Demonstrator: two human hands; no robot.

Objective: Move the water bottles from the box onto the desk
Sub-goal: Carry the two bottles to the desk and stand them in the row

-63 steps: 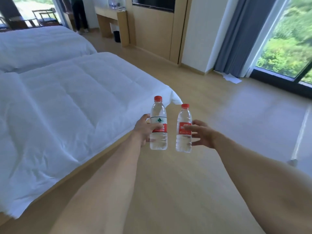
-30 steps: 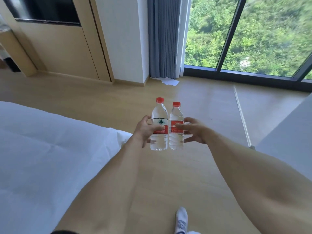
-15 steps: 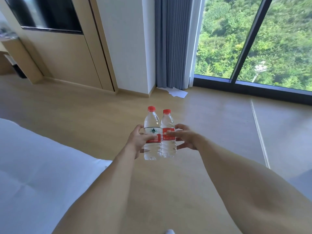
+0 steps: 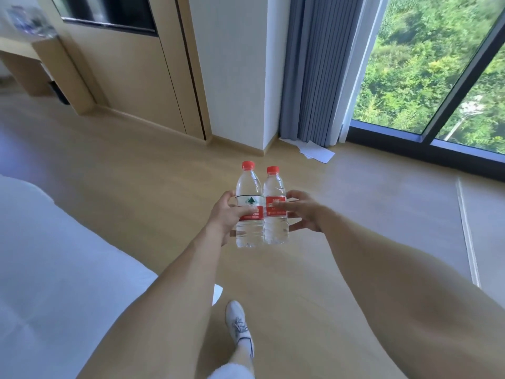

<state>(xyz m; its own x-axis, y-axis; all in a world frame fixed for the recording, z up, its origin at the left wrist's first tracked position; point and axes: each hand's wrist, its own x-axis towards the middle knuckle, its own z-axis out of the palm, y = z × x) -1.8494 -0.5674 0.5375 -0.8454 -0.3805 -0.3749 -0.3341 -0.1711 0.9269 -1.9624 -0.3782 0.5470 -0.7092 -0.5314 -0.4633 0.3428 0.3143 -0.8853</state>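
1. Across the middle of the scene, a light wooden floor (image 4: 136,173) runs open from the near foreground to the far wall, with the widest free stretch ahead and to the right.
2. On the left, a white bed (image 4: 54,269) fills the near side; its rounded corner ends just left of the person's left forearm.
3. At the far right, a floor-to-ceiling window (image 4: 426,77) with dark frames bounds the room, and a grey curtain (image 4: 314,72) hangs at its left edge beside a white wall column (image 4: 235,64).
4. At the far left, a wooden desk (image 4: 21,58) stands against the wall, well apart from the hands.
5. Both arms reach forward, held out over the floor.
6. The left hand (image 4: 226,214) wraps the left water bottle (image 4: 248,212) at its label, thumb across the front.
7. The right hand (image 4: 303,212) pinches the right water bottle (image 4: 275,212) at its label, with some fingers spread.
8. Both bottles stand upright, side by side and touching, with red caps.
9. The left label shows a green triangle logo over a red band; the right label is red, its writing too small to read.
10. Below, a white shoe (image 4: 239,321) steps on the floor.
11. White paper (image 4: 317,151) lies at the curtain's foot.
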